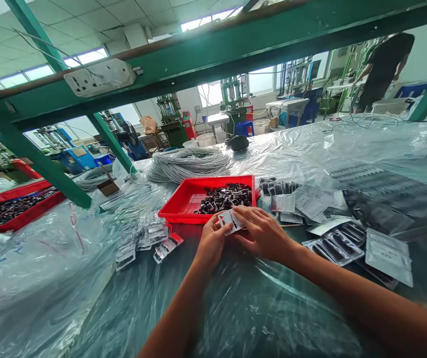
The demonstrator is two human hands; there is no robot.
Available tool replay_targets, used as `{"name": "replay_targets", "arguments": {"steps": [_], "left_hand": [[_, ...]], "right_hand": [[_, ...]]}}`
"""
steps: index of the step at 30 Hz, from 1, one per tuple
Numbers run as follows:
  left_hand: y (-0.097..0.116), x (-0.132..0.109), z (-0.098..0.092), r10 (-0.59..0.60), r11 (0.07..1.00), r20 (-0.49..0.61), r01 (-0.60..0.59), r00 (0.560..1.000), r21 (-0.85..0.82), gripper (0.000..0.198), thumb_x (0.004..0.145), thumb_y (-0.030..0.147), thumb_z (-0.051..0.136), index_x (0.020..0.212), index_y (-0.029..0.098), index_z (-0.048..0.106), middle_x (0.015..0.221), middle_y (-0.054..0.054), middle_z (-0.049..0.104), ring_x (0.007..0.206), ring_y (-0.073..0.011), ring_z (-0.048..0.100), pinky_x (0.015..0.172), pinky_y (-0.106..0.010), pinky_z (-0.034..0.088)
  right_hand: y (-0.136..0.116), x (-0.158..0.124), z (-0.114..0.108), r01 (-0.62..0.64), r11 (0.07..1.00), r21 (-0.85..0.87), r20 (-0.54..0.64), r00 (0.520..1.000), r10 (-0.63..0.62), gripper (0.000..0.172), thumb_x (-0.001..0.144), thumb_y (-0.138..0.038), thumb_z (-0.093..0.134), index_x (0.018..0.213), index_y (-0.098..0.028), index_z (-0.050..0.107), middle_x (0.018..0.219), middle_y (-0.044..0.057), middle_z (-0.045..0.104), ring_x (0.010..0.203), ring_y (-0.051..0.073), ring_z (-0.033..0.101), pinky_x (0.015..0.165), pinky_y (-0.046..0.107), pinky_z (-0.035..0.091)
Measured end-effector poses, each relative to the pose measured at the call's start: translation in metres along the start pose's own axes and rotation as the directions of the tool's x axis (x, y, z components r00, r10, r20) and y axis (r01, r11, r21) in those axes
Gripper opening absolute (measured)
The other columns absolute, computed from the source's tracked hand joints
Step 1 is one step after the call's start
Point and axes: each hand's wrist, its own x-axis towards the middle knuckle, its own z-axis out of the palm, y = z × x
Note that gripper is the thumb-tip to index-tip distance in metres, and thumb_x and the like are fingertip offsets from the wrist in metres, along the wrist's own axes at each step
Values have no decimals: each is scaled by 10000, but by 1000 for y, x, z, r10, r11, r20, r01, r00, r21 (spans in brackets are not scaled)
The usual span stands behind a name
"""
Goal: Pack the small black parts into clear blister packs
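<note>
My left hand [212, 238] is closed on the left edge of a small white-and-clear blister pack [230, 222], thumb on its face. My right hand [260, 231] has its fingers curled over the pack's right edge, so both hands hold it. Just behind them sits a red tray [183, 199], with many small black parts [226, 196] heaped toward its right side. To the left of my hands lie similar packs [150, 231] in a loose pile, and one with a red end [167, 247] lies closest. What is inside the held pack is partly hidden by my fingers.
A coil of grey cable [189, 164] lies behind the tray. Clear packs [312, 201] and blisters with black pieces [336, 243] spread at the right. Plastic film covers the table. A green beam [213, 54] with a power strip [100, 78] crosses above. A person [383, 69] stands far right.
</note>
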Motion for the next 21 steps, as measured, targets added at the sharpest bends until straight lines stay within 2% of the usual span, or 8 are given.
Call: {"name": "replay_targets", "arguments": {"steps": [2,4,11,14,18,20,21], "left_hand": [[2,-1,0,17,1000,1,-17,1000,-10,526,582,256,878,1037,176,626,885,-22,716,806,-149,676,760,-268,543],[3,-3,0,33,999,8,-33,999,-14,539,574,259,888,1036,188,619,869,-7,707,792,-142,675,744,-258,544],[4,-6,-1,57,998,43,-58,997,16,492,583,274,882,995,194,624,821,6,693,723,-136,665,679,-248,537],[3,-4,-4,68,998,89,-69,994,3,498,581,277,883,992,198,615,826,-4,705,736,-152,670,674,-255,535],[4,-1,-10,88,996,141,-91,986,14,488,583,290,886,976,200,610,783,-9,701,715,-157,660,674,-257,517],[5,0,-11,90,994,157,-98,984,46,482,588,297,882,976,200,613,775,-8,697,703,-149,647,665,-248,503],[6,0,-11,92,992,161,-103,983,67,477,589,299,880,973,199,616,768,-5,693,694,-144,638,662,-245,499]], "right_hand": [[-2,0,2,-56,994,91,-19,998,58,563,914,-306,635,1433,-153,478,1418,174,556,1281,319,558,1049,511,508],[-4,0,4,-95,981,170,-39,994,103,532,931,-285,610,1437,-197,472,1431,154,549,1296,300,555,1060,499,508],[-10,0,8,-216,892,396,-53,965,257,427,872,-215,675,1291,-205,595,1384,131,593,1249,296,595,1042,504,522],[-12,3,9,-269,763,588,-20,938,346,378,840,-209,704,1212,-242,649,1339,91,625,1189,269,636,1000,464,558],[-11,7,9,-323,497,805,102,901,421,334,788,-238,764,1115,-233,697,1282,71,664,1136,245,666,900,389,614],[-8,8,9,-339,443,830,141,896,422,334,767,-242,783,1093,-223,710,1263,73,680,1151,255,661,898,388,615],[-6,8,9,-342,448,826,147,898,415,330,774,-238,773,1098,-221,714,1260,75,684,1147,257,664,886,386,620]]}}
